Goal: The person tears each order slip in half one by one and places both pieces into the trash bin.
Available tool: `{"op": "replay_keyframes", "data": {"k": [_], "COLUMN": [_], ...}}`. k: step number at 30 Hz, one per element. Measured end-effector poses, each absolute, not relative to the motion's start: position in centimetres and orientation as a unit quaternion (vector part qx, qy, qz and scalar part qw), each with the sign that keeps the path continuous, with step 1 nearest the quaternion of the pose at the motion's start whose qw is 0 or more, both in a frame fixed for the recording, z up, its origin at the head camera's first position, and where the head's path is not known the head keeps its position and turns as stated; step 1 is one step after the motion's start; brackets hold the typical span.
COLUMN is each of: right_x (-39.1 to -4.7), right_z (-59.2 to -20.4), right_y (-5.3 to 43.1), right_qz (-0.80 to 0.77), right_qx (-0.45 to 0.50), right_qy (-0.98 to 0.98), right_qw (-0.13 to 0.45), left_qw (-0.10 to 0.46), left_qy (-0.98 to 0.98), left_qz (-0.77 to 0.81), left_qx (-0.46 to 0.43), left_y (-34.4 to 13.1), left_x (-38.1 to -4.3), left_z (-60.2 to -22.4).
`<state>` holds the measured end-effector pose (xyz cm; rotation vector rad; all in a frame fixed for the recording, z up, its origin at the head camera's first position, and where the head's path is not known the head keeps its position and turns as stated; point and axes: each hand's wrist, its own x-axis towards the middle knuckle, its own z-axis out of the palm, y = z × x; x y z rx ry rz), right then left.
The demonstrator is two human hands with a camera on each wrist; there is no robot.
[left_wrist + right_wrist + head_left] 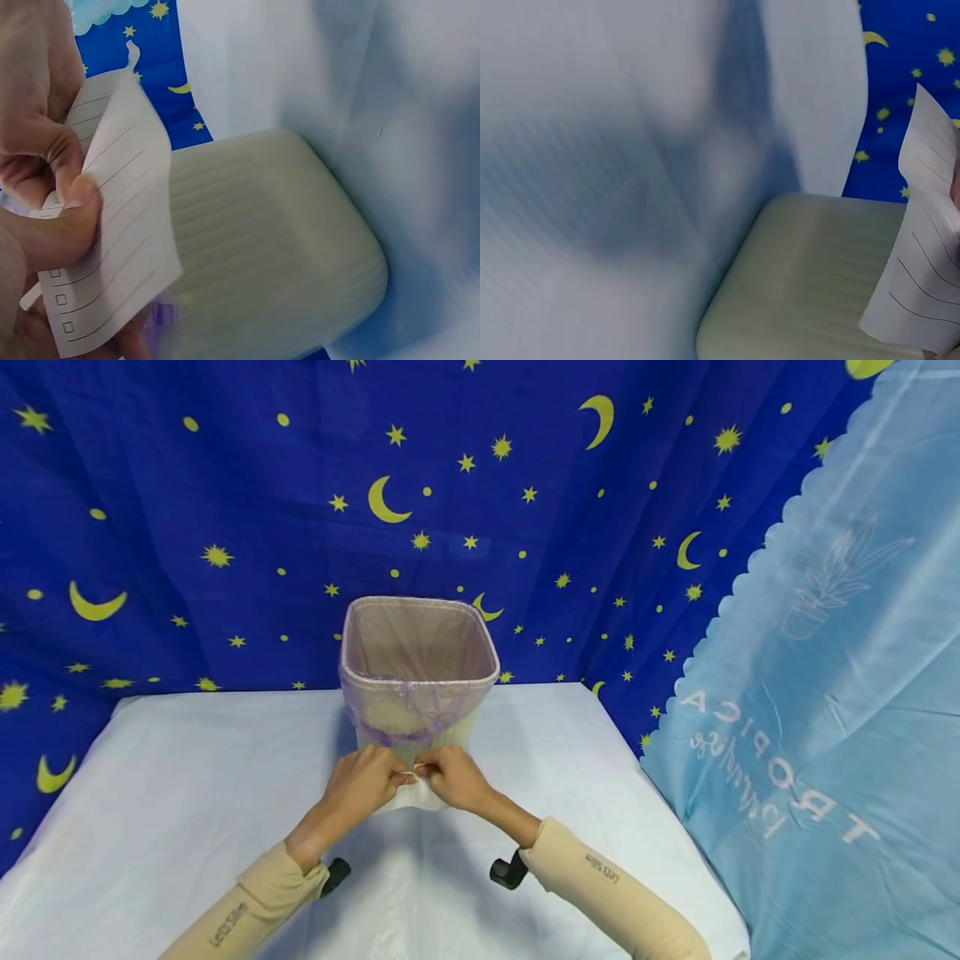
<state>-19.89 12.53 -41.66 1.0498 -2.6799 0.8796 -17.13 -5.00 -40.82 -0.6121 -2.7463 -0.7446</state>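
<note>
A sheet of lined paper (420, 796) with small checkboxes down one edge is held between both hands, in front of the bin. My left hand (363, 779) pinches its upper edge with thumb and fingers. Right beside it, my right hand (454, 778) pinches the same edge, the two sets of fingertips almost meeting. In the left wrist view the paper (127, 210) hangs bent, its lines and boxes showing. The right wrist view catches only part of the paper (922, 259), with the right hand mostly out of frame. Behind the hands stands a pale bin (420, 639), upright.
A thin purple bag (397, 714) lines the bin and folds over its rim. The bin stands on a white-covered table (225, 777) near the back edge. A blue star-and-moon curtain (247, 510) hangs behind, and a light blue sheet (825, 677) hangs on the right.
</note>
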Motion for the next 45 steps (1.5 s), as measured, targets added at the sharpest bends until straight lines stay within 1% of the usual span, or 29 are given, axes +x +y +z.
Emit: {"op": "replay_keyframes", "data": {"k": [5,9,11,13,17,19,24,27,31,34,40,45], "right_x": [-20.3,-20.4,-20.4,-20.3,-20.2,-20.1,-19.7,-19.6,-19.6,-19.6,-19.9,-20.2], "right_z": [-41.6,-41.8,-41.9,-41.9,-41.8,-41.6,-41.1,-41.1,-41.3,-41.6,-42.0,-42.1], "right_y": [12.5,12.6,12.6,12.6,12.6,12.6,12.6,12.6,12.6,12.5,12.5,12.3], "right_qz": [0.371,0.404,0.402,0.382,0.292,0.241,0.182,0.165,0.146,0.156,0.238,0.334], "right_qx": [0.323,0.300,0.302,0.311,0.352,0.368,0.383,0.401,0.429,0.419,0.363,0.315], "right_qy": [-0.870,-0.864,-0.864,-0.870,-0.889,-0.897,-0.906,-0.901,-0.888,-0.890,-0.898,-0.888], "right_qw": [0.023,-0.004,-0.005,0.001,0.027,0.033,0.015,0.029,0.078,0.093,0.075,0.033], "left_qw": [0.152,0.152,0.139,0.114,0.060,0.044,0.024,0.022,0.031,0.039,0.101,0.139], "left_qy": [-0.932,-0.930,-0.932,-0.936,-0.946,-0.949,-0.947,-0.946,-0.944,-0.942,-0.936,-0.927], "left_qz": [-0.248,-0.249,-0.253,-0.257,-0.257,-0.255,-0.261,-0.262,-0.266,-0.271,-0.255,-0.244], "left_qx": [-0.218,-0.224,-0.220,-0.213,-0.187,-0.180,-0.187,-0.191,-0.195,-0.194,-0.219,-0.248], "left_y": [-4.8,-4.8,-4.8,-4.8,-5.1,-5.3,-5.7,-5.8,-5.7,-5.6,-5.4,-5.5], "left_x": [-17.0,-16.9,-16.8,-16.8,-17.0,-17.1,-17.3,-17.3,-17.3,-17.3,-17.3,-17.2], "left_z": [-41.0,-41.0,-40.9,-40.8,-40.8,-40.9,-41.5,-41.6,-41.8,-42.0,-42.2,-42.2]}}
